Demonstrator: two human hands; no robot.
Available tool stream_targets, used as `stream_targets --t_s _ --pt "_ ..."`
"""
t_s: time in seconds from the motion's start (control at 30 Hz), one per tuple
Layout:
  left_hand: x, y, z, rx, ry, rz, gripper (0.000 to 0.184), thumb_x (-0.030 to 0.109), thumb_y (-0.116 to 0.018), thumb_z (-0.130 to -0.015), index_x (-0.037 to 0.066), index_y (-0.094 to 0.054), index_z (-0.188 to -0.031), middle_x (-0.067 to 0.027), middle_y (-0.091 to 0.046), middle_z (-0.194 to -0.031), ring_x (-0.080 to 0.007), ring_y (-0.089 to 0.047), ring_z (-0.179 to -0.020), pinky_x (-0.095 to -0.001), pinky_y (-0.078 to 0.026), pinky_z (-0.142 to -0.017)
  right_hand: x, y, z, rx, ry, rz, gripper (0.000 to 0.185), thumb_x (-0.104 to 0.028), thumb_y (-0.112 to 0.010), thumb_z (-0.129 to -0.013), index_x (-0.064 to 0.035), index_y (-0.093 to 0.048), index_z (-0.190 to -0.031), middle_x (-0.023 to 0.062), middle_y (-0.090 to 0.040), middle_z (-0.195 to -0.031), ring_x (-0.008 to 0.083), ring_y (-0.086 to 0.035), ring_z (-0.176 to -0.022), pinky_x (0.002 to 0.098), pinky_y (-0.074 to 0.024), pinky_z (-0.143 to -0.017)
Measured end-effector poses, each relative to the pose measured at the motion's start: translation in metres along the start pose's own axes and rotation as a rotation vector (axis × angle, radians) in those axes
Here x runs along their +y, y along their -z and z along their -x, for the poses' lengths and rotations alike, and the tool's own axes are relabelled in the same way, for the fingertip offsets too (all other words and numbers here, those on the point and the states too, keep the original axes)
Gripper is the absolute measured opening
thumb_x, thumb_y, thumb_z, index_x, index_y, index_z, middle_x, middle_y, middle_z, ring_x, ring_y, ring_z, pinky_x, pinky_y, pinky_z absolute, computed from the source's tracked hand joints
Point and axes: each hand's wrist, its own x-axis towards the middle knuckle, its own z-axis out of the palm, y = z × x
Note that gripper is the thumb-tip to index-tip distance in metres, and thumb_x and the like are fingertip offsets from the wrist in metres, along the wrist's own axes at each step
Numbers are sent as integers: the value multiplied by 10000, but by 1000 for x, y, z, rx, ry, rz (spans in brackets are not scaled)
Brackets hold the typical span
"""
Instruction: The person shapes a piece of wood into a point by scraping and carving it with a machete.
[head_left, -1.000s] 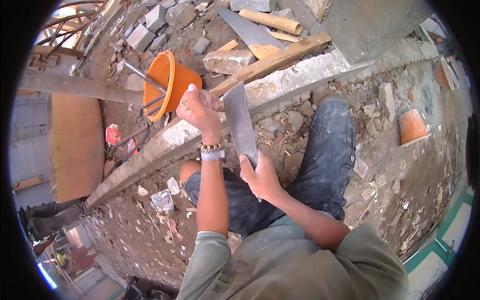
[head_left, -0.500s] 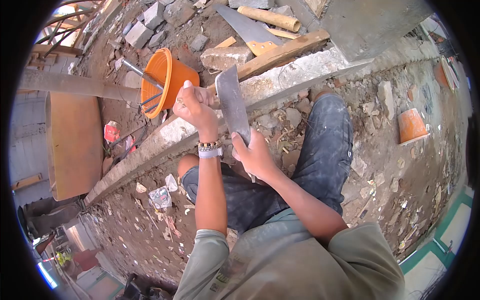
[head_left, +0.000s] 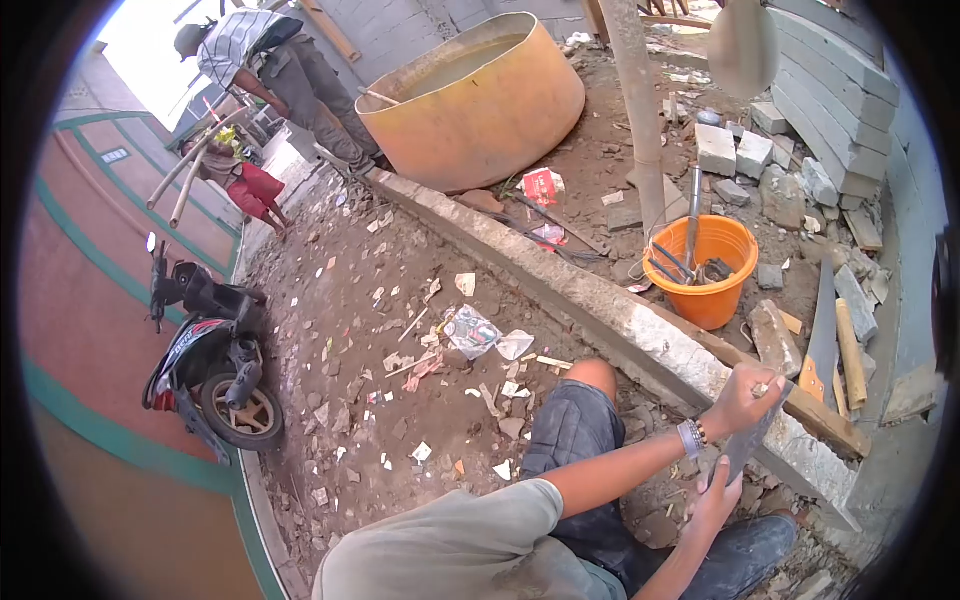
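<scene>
A machete with a broad grey blade (head_left: 752, 440) slants up and to the right over my bent legs. My right hand (head_left: 712, 502) is closed around its lower end, the thumb lying along the metal. Close by the upper part of the blade, my left hand (head_left: 742, 402) is closed in a fist, with a bracelet and a pale band at the wrist. What the left fist holds is mostly hidden; a small light-coloured bit shows at its fingers. Both hands are just above a low concrete ledge (head_left: 650, 335).
Beyond the ledge stand an orange bucket (head_left: 705, 305) with tools in it, a handsaw (head_left: 822, 335) and a wooden beam (head_left: 825, 420). A large yellowish tub (head_left: 480, 135) is farther back, near a bending person (head_left: 290, 80). Another person (head_left: 250, 185) carries poles. A motorbike (head_left: 215, 350) stands at left.
My view has swung left, bringing the tub, motorbike and two people into sight. My hands and the machete now appear lower right, still close together.
</scene>
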Motion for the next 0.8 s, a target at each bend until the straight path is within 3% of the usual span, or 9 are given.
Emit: stream_targets --t_s 0.2,0.5,0.53,0.63,0.7,0.8 --pt "-8 -2 -1 66 17 -19 353 181 -578 -970 -46 -532 -704 -126 -411 -569 -132 -368 -537 -357 -346 -522 -1 11 9 -77 -8 -18 271 -345 -569 -1012 -91 -495 -1070 -11 -392 -557 89 -321 -313 267 -243 -261" --pt "-2 -8 -8 87 -30 -72 382 204 -586 -979 -46 -505 -702 -133 -373 -567 -122 -364 -537 -358 -346 -518 -28 14 28 -111 59 30 278 -299 -560 -1015 -47 -484 -1104 10 -448 -605 70 -364 -362 229 -268 -302" --pt "-6 -8 -12 79 -1 -73 385 208 -588 -981 -43 -500 -702 -125 -368 -564 -115 -362 -541 -355 -344 -516 -34 18 31 -159 66 28 267 -279 -565 -1015 -44 -481 -1108 22 -492 -622 70 -384 -370 224 -280 -314" --pt "-1 -3 -19 7 201 86 475 268 -564 -1034 56 -543 -610 28 -526 -533 -51 -470 -499 -260 -359 -470 -40 30 29 -184 26 29 264 -258 -553 -1031 -28 -476 -1136 77 -594 -684 97 -502 -417 230 -329 -328" --pt "-2 -4 -22 -8 182 77 463 259 -572 -1032 55 -549 -617 -12 -548 -525 -73 -493 -477 -250 -374 -464 -35 32 24 -190 43 -60 319 -257 -536 -1039 8 -460 -1198 162 -680 -844 155 -595 -478 264 -466 -376" --pt "2 -13 -21 -82 101 26 436 222 -559 -1033 44 -505 -639 -59 -573 -548 -114 -523 -484 -262 -406 -486 -33 35 19 -193 1 -37 302 -274 -524 -1045 11 -483 -1138 158 -699 -860 130 -560 -434 252 -431 -366"
